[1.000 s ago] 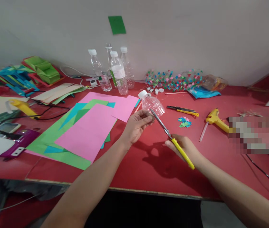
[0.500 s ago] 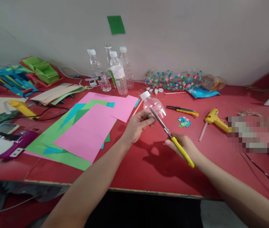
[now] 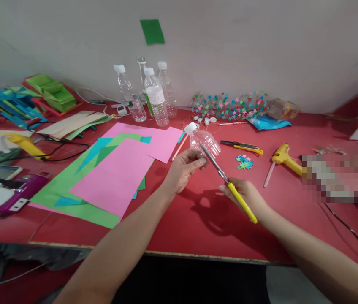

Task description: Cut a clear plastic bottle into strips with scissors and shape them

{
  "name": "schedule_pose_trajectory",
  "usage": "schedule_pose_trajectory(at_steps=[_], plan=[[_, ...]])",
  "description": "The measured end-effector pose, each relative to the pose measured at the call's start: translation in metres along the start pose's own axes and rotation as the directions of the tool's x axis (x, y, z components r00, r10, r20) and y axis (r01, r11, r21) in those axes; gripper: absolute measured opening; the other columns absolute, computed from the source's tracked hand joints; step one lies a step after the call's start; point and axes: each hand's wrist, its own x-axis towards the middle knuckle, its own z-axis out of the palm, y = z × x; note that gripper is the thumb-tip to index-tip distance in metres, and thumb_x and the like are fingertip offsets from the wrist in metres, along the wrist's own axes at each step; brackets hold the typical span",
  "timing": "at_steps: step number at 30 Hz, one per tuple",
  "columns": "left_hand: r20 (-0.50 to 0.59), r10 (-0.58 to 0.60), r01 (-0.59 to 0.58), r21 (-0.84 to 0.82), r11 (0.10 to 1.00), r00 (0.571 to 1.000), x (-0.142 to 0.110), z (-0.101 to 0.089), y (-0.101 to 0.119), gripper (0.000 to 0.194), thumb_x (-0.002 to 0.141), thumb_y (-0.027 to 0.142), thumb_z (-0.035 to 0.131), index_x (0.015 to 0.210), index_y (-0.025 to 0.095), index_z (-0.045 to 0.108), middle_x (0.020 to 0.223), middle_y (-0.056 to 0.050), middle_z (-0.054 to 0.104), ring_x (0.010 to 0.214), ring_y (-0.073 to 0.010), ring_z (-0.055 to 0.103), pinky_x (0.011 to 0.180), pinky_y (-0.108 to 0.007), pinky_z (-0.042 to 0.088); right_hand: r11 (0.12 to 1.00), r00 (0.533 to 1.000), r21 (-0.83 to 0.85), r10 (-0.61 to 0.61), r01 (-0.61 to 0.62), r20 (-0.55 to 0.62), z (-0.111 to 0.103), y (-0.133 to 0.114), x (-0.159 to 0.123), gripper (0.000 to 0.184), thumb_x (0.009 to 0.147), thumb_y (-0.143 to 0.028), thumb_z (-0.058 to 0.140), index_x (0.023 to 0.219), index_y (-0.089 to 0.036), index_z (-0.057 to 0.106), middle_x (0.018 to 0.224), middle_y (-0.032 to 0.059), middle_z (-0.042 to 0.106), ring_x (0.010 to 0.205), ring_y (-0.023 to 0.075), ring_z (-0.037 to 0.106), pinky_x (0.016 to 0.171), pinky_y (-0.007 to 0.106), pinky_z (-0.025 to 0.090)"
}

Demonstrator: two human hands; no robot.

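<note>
Scissors (image 3: 230, 185) barely moved in right hand (image 3: 245, 195), left hand (image 3: 183, 169) pinching bottle top (image 3: 203, 138)

Our left hand (image 3: 183, 169) pinches the cut bottle (image 3: 204, 141), and our right hand (image 3: 247, 195) grips scissors (image 3: 241, 202) pointed at it. Left of our hands lies paper (image 3: 112, 175); right, a cutter (image 3: 244, 147), stars (image 3: 244, 162) and glue gun (image 3: 288, 159). Beyond the left stand four bottles (image 3: 156, 99).

Dim light leaves soft shadows (image 3: 212, 221) on the red tabletop (image 3: 172, 228); pixelation masks one patch (image 3: 329, 177).
</note>
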Motion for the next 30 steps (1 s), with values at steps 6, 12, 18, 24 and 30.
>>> schedule_pose_trajectory(at_steps=[6, 12, 18, 24, 30], plan=[[-0.007, 0.031, -0.03, 0.104, 0.994, 0.999, 0.003, -0.007, -0.004, 0.028, 0.064, 0.024, 0.082, 0.084, 0.016, 0.063, 0.07, 0.002, 0.067, 0.064, -0.0082, 0.059, 0.065, -0.023, 0.046, 0.998, 1.0, -0.062, -0.006, 0.008, 0.02, -0.003, 0.003, 0.0, 0.055, 0.081, -0.073, 0.044, 0.062, -0.022, 0.037, 0.057, -0.0047, 0.033, 0.054, 0.0108, 0.029, 0.05, 0.025, 0.027], [0.0, 0.045, -0.045, 0.172, 0.984, 0.999, 0.002, -0.009, -0.005, 0.027, 0.068, 0.024, 0.078, 0.087, 0.016, 0.062, 0.073, 0.001, 0.067, 0.067, -0.0087, 0.059, 0.068, -0.024, 0.047, 0.998, 0.999, -0.068, -0.003, 0.005, 0.032, -0.005, 0.002, -0.001, 0.053, 0.082, -0.072, 0.045, 0.063, -0.022, 0.039, 0.056, -0.0048, 0.035, 0.053, 0.0107, 0.031, 0.051, 0.025, 0.03], [-0.015, 0.043, -0.04, 0.166, 0.985, 0.999, 0.003, -0.01, -0.008, 0.027, 0.067, 0.024, 0.079, 0.087, 0.017, 0.063, 0.073, 0.001, 0.066, 0.069, -0.01, 0.06, 0.07, -0.026, 0.047, 0.999, 1.0, -0.036, -0.011, 0.012, 0.022, -0.006, -0.001, 0.0, 0.055, 0.081, -0.072, 0.046, 0.061, -0.022, 0.037, 0.055, -0.0046, 0.034, 0.052, 0.01, 0.031, 0.048, 0.024, 0.027], [-0.005, 0.05, -0.049, 0.16, 0.986, 0.999, 0.004, -0.011, -0.012, 0.025, 0.068, 0.025, 0.078, 0.086, 0.016, 0.063, 0.072, 0.001, 0.065, 0.069, -0.0099, 0.059, 0.069, -0.025, 0.046, 1.0, 1.0, 0.021, 0.004, -0.004, -0.013, 0.0, -0.002, 0.0, 0.058, 0.078, -0.076, 0.045, 0.057, -0.023, 0.034, 0.055, -0.0047, 0.029, 0.051, 0.0091, 0.028, 0.047, 0.024, 0.024], [0.001, 0.065, -0.064, 0.189, 0.98, 0.998, 0.004, -0.011, -0.009, 0.022, 0.07, 0.024, 0.077, 0.084, 0.016, 0.063, 0.074, 0.001, 0.066, 0.069, -0.0094, 0.059, 0.07, -0.024, 0.046, 1.0, 1.0, 0.001, -0.02, 0.02, -0.011, -0.005, -0.003, 0.0, 0.058, 0.078, -0.076, 0.045, 0.058, -0.022, 0.035, 0.056, -0.0054, 0.028, 0.052, 0.0092, 0.027, 0.047, 0.023, 0.023]])
